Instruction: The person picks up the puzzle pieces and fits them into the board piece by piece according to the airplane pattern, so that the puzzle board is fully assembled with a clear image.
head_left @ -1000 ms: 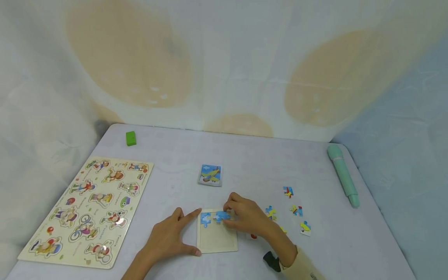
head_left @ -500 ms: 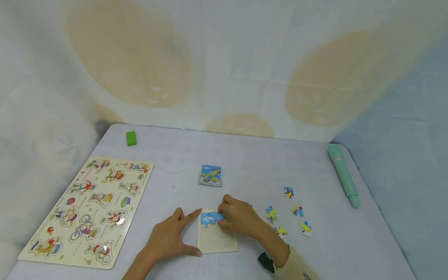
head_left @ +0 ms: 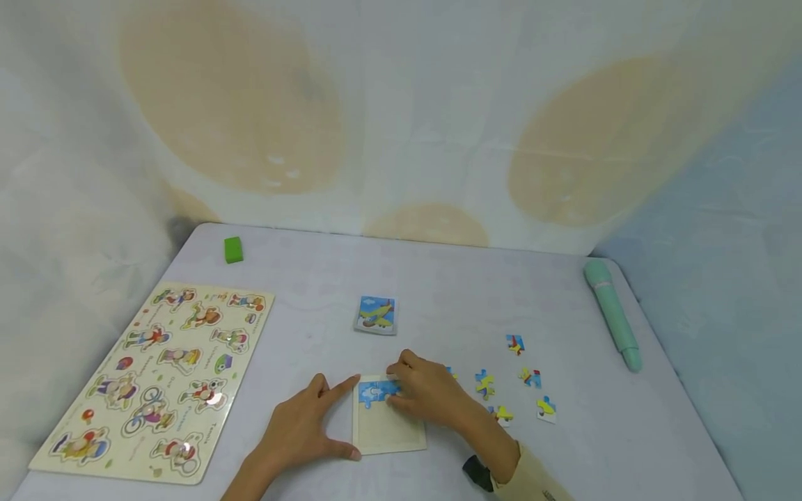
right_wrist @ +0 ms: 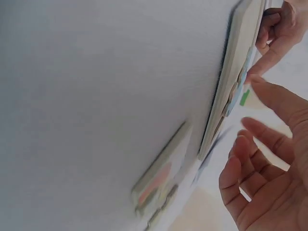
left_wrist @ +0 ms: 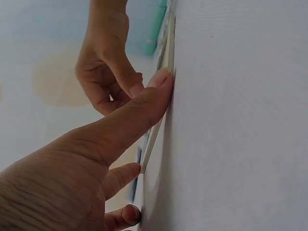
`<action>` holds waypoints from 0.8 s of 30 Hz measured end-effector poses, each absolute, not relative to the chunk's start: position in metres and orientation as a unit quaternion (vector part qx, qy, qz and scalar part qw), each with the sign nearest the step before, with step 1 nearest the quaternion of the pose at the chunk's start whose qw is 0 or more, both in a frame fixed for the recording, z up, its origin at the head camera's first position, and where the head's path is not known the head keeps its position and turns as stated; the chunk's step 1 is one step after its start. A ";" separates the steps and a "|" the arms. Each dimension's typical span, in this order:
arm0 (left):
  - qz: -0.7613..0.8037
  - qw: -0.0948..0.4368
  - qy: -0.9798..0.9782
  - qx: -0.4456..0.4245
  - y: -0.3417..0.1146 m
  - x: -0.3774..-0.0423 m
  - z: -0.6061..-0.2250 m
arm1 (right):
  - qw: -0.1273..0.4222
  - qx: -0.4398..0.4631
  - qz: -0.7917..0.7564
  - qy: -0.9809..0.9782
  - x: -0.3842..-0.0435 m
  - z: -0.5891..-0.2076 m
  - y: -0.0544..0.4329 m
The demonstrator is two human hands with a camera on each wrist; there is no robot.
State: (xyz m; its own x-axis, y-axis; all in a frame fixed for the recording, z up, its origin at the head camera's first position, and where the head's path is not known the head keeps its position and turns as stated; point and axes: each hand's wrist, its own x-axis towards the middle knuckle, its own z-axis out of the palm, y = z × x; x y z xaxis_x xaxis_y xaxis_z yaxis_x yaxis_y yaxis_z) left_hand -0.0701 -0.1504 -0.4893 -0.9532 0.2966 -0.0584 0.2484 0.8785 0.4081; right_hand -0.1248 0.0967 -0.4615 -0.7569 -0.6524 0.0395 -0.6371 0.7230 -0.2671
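A small square wooden puzzle tray (head_left: 391, 438) lies at the front middle of the table. Two joined blue jigsaw pieces (head_left: 371, 394) lie along its far edge, the right one partly covered by my right hand (head_left: 429, 391). Thumb and index finger of that hand pinch this right-hand piece; in the right wrist view the pieces (right_wrist: 233, 98) lie flat near the fingertips. My left hand (head_left: 299, 424) is spread, index fingertip at the tray's far left corner and thumb against its near left corner. The left wrist view shows that thumb (left_wrist: 139, 113) along the tray's edge.
Several loose jigsaw pieces (head_left: 484, 384) lie right of the tray. Behind it sits a small airplane picture puzzle (head_left: 376, 314). A large figure-puzzle board (head_left: 207, 417) fills the left side. A green block (head_left: 233, 250) stands far left, a mint-green microphone-shaped object (head_left: 614, 313) far right.
My right hand has moved slightly left with its blue piece, which now joins the corner piece instead of standing apart from it. My left hand has stayed in place.
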 end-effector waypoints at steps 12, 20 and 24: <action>0.204 0.047 0.967 0.147 -0.149 -0.070 -0.489 | 0.005 -0.400 -0.010 0.917 -0.103 -0.462 0.109; 0.208 0.048 0.966 0.144 -0.150 -0.070 -0.488 | -0.016 -0.399 -0.006 0.917 -0.102 -0.465 0.107; 0.206 0.058 0.967 0.139 -0.150 -0.070 -0.489 | 0.015 -0.394 -0.021 0.919 -0.102 -0.464 0.108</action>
